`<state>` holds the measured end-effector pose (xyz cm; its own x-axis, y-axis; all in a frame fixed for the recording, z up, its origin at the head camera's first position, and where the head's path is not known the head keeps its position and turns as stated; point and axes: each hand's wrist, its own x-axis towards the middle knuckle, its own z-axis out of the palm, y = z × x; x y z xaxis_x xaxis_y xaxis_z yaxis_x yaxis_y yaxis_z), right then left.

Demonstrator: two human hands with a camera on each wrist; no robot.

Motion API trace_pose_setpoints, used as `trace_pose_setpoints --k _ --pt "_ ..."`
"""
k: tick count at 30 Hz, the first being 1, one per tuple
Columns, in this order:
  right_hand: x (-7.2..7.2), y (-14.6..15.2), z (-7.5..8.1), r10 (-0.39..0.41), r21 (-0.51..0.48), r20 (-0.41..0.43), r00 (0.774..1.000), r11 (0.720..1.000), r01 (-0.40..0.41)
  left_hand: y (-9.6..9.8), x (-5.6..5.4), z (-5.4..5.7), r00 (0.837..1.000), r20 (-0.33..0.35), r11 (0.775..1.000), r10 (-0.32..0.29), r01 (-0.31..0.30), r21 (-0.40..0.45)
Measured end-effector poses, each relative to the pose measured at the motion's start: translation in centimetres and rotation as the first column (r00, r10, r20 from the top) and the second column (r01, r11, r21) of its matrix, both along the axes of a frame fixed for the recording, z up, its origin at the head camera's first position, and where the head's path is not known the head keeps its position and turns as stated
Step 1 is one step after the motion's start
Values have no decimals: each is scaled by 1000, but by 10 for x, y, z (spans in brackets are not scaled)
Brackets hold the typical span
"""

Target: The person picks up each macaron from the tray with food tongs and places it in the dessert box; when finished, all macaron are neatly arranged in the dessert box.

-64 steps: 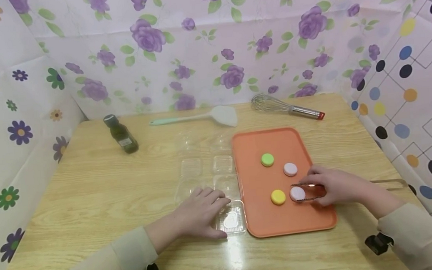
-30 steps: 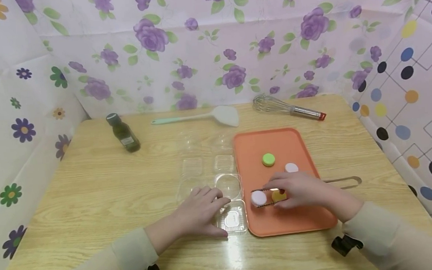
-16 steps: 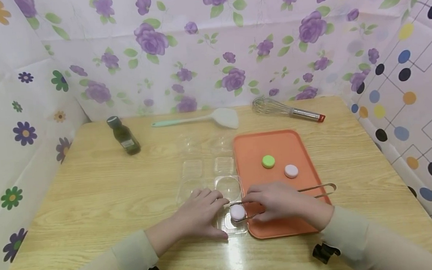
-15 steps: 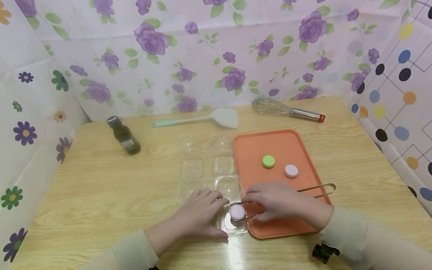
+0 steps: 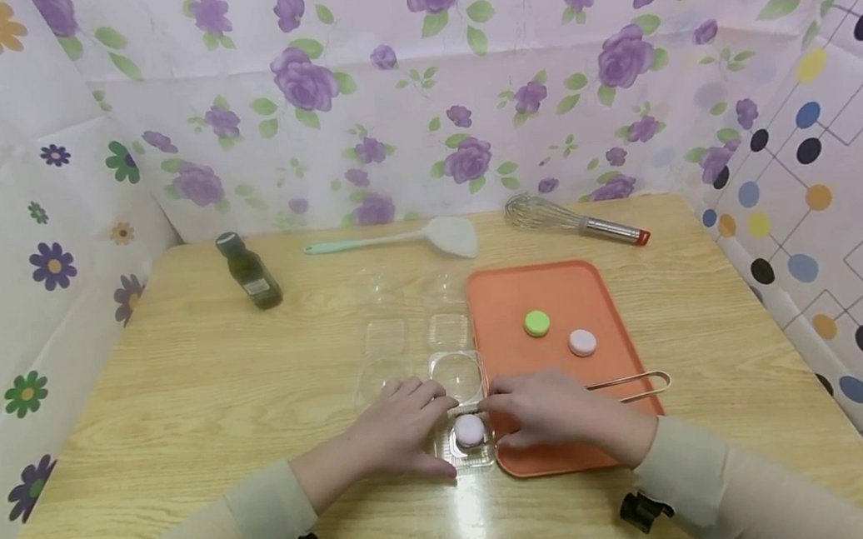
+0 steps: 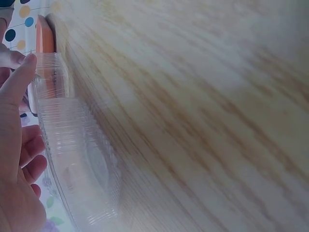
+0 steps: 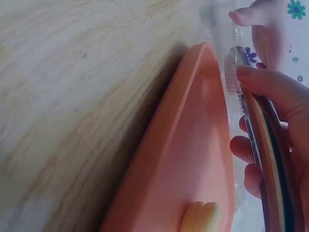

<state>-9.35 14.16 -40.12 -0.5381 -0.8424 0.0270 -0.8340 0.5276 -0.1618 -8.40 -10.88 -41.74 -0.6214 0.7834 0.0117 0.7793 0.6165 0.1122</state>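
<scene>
A pale lilac macaron [image 5: 469,430] lies in the nearest compartment of a clear plastic container [image 5: 463,466], left of the orange tray. My right hand [image 5: 542,408] holds metal tongs [image 7: 264,130], their tips beside this macaron; whether they still touch it I cannot tell. My left hand [image 5: 405,426] rests at the container's left side, fingers loosely bent and spread, thumb touching the rim in the left wrist view. On the tray [image 5: 504,285] lie a green macaron [image 5: 536,323] and another lilac macaron [image 5: 583,342]. A yellow macaron [image 7: 198,217] shows in the right wrist view, hidden by my hand in the head view.
More clear plastic containers [image 5: 386,337] stand behind the hands. Along the back of the wooden table [image 5: 209,419] lie a dark bottle [image 5: 254,278], a white spatula [image 5: 450,237] and a wire whisk [image 5: 582,221]. Patterned sheets enclose the table.
My right hand has carried the lilac macaron leftward over the tray in the tongs and lowered it into the near compartment. Most recently the tongs' tips spread slightly. The left hand stays put.
</scene>
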Motion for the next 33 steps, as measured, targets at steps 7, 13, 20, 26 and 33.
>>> trace_pose_setpoints --k 7,13,20,26,33 --pt "3 -4 0 -13 50 9 1000 999 13 -1 1 0 1000 0 1000 -1 1 -8" --pt "3 -5 0 -18 48 37 999 999 16 -1 2 2 1000 0 1000 3 -3 -7" --pt "2 -1 1 -12 16 51 999 1000 11 -1 2 1 1000 -8 1000 0 0 -13" --pt "1 9 12 -56 -9 149 987 998 58 -1 1 1 1000 -24 1000 -15 15 -3" --pt "-8 33 18 -112 -22 155 982 993 116 -3 -4 7 999 45 1000 26 -26 2"
